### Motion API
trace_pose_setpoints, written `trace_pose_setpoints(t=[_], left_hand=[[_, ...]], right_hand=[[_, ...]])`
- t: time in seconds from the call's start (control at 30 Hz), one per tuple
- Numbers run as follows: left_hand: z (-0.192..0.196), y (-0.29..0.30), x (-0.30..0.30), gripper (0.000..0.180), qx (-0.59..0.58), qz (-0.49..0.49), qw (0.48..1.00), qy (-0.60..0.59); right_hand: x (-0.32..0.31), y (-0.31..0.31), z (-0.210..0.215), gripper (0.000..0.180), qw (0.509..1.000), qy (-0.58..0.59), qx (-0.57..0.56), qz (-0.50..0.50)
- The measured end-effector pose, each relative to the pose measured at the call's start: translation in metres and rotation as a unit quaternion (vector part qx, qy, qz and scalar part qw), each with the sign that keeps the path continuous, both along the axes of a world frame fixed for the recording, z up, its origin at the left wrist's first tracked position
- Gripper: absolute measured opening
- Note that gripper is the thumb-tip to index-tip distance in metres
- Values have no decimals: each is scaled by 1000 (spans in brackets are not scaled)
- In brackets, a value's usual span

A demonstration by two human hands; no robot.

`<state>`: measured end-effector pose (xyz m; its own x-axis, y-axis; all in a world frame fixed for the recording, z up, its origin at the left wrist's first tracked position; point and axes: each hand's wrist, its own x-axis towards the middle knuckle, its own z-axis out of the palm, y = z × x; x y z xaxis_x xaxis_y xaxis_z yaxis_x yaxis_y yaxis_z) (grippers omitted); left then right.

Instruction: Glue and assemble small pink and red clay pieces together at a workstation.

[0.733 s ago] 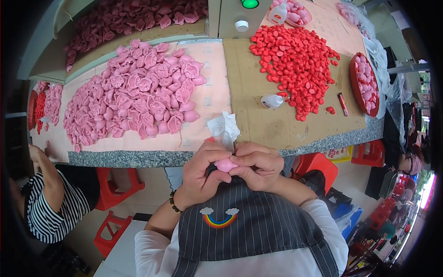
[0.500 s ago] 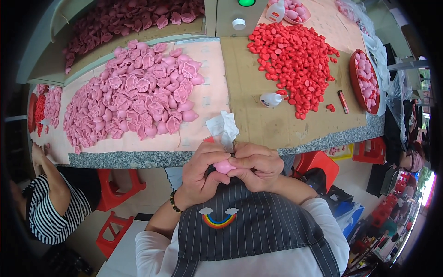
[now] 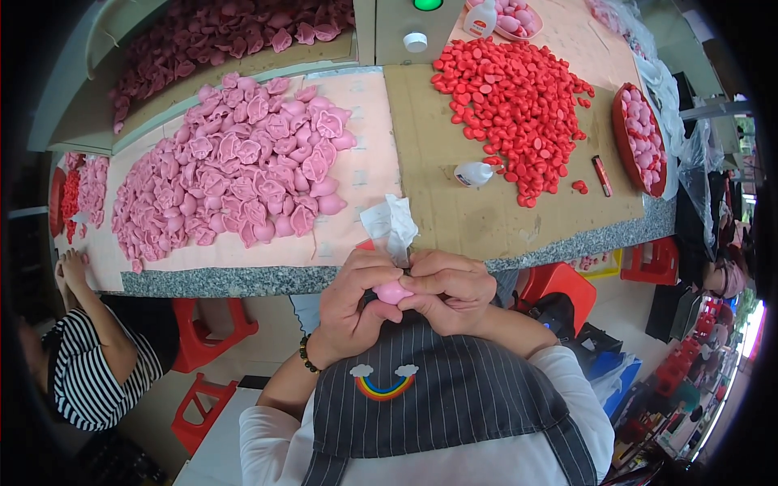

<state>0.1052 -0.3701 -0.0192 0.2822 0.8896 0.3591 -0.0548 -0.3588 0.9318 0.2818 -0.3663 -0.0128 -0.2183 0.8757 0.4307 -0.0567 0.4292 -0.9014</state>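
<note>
Between my two hands, close to the apron, sits a small smooth pink rounded piece (image 3: 391,292). My left hand (image 3: 354,297) is closed on its left side, thumb and fingertips pressed against it. From the other side my right hand (image 3: 448,292) pinches the same piece between thumb and forefinger. Its underside and far side are hidden by my fingers. Just beyond my hands, a crumpled white tissue (image 3: 392,228) lies at the table's near edge. A heap of pink petal-like shells (image 3: 243,162) is spread to the left; a pile of small red pieces (image 3: 510,109) lies to the right.
A white squeeze bottle (image 3: 475,173) lies near the red pile, with a red marker-like stick (image 3: 601,176) farther right. A red bowl (image 3: 625,154) of pink pieces stands at the right edge. Red stools (image 3: 212,328) stand below the table. A co-worker in stripes (image 3: 109,364) sits left.
My hands keep their hold on the pink piece with barely any shift. The co-worker's arm at the left has moved slightly. The whole view has shifted a little.
</note>
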Motion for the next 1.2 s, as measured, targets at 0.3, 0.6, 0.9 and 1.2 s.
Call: trace_pose_setpoints(t=[0.3,0.6,0.9,1.2], left_hand=[[-6,0,5,29,-29,16,999,13],[-1,8,-4,21,-38,44,990,127],[-2,8,-13,23,8,56,989,139],[-7,9,-3,31,150,112,958,217]], right_hand=[[-5,5,-8,14,993,49,-111,15],[-2,20,-6,12,992,-28,-126,7],[8,39,-3,15,954,-285,77,-54],[-13,22,-1,4,926,113,-355,65]])
